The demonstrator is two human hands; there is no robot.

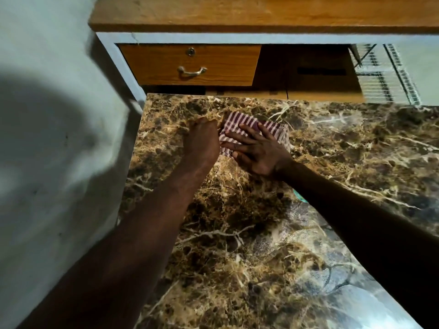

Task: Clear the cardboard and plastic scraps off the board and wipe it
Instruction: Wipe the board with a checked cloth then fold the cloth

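Note:
A brown marble-patterned board (237, 233) fills the lower middle of the head view. A folded striped cloth (273, 130), purple and white, lies flat near the board's far left part. My right hand (259, 153) presses on the cloth with fingers spread. My left hand (202, 138) rests beside the cloth's left edge with its fingers curled; whether it pinches the cloth I cannot tell. A small green scrap (298, 195) peeks out from under my right forearm.
A wooden desk (261, 13) with a closed drawer (190, 65) stands just beyond the board's far edge. A pale wall (59, 115) runs along the left. A white wire rack (384, 74) is at the upper right.

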